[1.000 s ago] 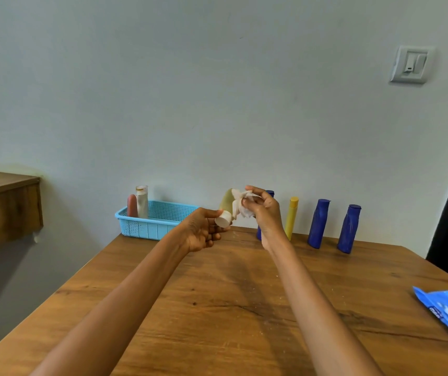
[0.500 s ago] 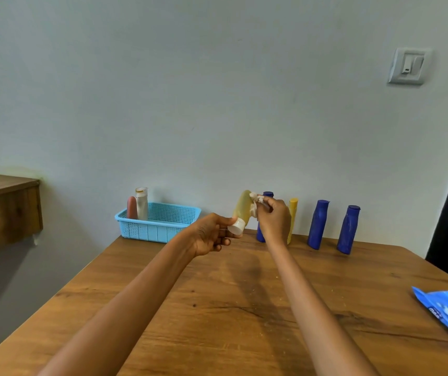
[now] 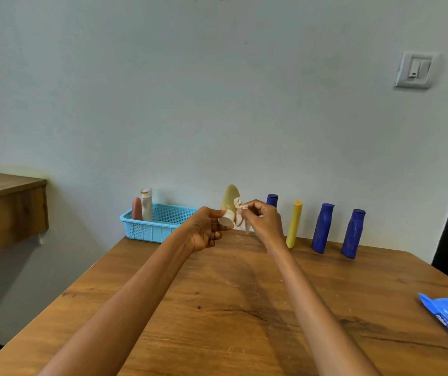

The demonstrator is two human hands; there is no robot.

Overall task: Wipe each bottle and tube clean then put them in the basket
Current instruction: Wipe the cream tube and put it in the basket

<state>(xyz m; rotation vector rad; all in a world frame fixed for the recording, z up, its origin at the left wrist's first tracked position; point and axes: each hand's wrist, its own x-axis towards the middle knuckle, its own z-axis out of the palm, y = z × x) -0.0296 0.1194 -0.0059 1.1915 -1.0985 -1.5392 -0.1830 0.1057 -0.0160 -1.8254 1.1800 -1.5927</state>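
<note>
Frame centre: pinch white cap of yellow tube (image 3: 229, 200) w/ left hand (image 3: 204, 232); wipe (image 3: 242, 222) pinched in right hand (image 3: 262, 222). Rub full length, rotate tube, then place in blue basket (image 3: 152, 229), centre-left.

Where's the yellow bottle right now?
The yellow bottle stands at the table's far edge by the wall, right of centre, between two blue bottles, just beyond the right hand.

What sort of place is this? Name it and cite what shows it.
Probably a room in a home: a wooden table against a plain painted wall, a light switch, and toiletry bottles beside a basket.
</note>
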